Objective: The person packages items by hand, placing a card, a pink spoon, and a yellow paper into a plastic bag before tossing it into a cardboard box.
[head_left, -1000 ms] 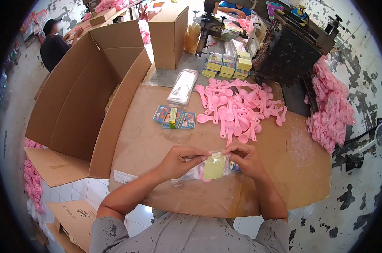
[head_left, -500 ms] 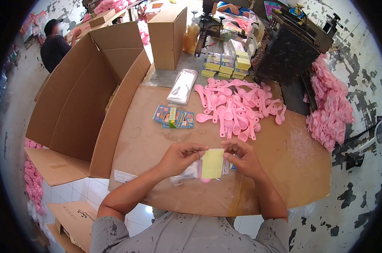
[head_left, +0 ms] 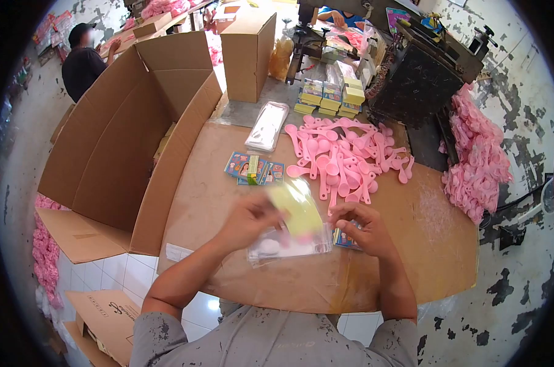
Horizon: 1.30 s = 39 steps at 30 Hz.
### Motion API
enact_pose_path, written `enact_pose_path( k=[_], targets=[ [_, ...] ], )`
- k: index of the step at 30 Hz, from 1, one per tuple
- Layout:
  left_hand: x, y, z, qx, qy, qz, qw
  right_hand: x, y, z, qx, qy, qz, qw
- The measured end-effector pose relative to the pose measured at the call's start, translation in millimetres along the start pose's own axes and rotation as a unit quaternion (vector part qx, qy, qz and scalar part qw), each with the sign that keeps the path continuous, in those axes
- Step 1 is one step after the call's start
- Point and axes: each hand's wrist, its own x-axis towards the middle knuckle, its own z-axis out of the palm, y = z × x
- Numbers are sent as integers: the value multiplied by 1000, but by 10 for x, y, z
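My left hand (head_left: 249, 221), smeared by motion, is closed on the edge of a clear plastic bag with a yellow card (head_left: 300, 211) in it. The bag tilts over the table, and a blurred bit of pink shows at its lower end. My right hand (head_left: 364, 229) is just right of it, fingers curled but apart, with nothing visible between them. Partly under that hand lies a stack of blue printed cards (head_left: 345, 238). Clear plastic bags (head_left: 271, 251) lie flat beneath my left hand. A pile of pink spoons (head_left: 344, 156) spreads beyond both hands.
Banded blue cards (head_left: 252, 169) and a stack of clear bags (head_left: 267, 125) lie further back. Bundled cards (head_left: 329, 95) stand near a dark machine (head_left: 411, 79). A large open carton (head_left: 99, 147) is at left, pink bagged items (head_left: 475, 159) at right. Another person (head_left: 84, 67) is at far left.
My left hand has drawn the bagged yellow card left and tilted it. My right hand has let go of the bag and shifted slightly right.
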Motion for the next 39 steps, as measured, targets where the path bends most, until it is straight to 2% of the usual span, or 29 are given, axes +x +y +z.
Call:
enact_pose_path(
  k=[1, 2, 5, 6, 7, 8, 9, 11, 14, 17, 20, 23, 26, 29, 32, 35, 38, 39],
  targets=[
    [15, -48, -92, -99, 131, 145, 976, -8, -41, -104, -97, 10, -5, 995],
    [50, -91, -158, -194, 255, 282, 904, -32, -56, -202, -193, 20, -9, 981],
    [153, 340, -30, -240, 360, 374, 821, -150, 39, -434, -338, 49, 5, 940],
    [171, 100, -145, -194, 313, 360, 857, -187, 41, -476, -357, 35, 0, 933],
    [162, 35, -137, -66, 269, 292, 915, -233, 28, -513, -377, 21, -4, 926],
    [156, -11, -108, 62, 218, 217, 950, -265, 22, -539, -397, 6, -8, 918],
    [150, -64, -62, 188, 160, 135, 960, -290, 35, -551, -392, -6, 16, 920],
    [173, -201, 157, 264, 80, 135, 952, -321, 73, -559, -381, -27, 64, 922],
    [229, -523, 314, 453, 93, 240, 854, -304, 44, -541, -323, -13, 79, 943],
    [266, -563, 354, 438, 98, 259, 855, -295, 107, -586, -312, 4, 98, 945],
    [284, -590, 347, 390, 77, 208, 893, -306, 104, -583, -328, 31, 39, 943],
    [229, -449, 374, 300, 87, 148, 938, -322, 34, -616, -290, 17, 79, 954],
    [254, -525, 335, 352, 85, 203, 910, -359, 130, -663, -303, 29, 103, 947],
    [234, -490, 338, 365, 79, 219, 901, -336, 144, -618, -327, 75, -5, 942],
    [229, -454, 367, 320, 92, 235, 913, -323, 82, -607, -266, 47, 3, 963],
    [220, -413, 359, 338, 69, 205, 916, -334, -26, -416, -140, -17, 26, 990],
    [228, -447, 344, 371, 67, 215, 901, -250, 62, -40, -98, -79, -37, 991],
    [222, -444, 342, 344, 79, 200, 914, -214, 161, 34, -162, -84, -47, 982]
  ],
)
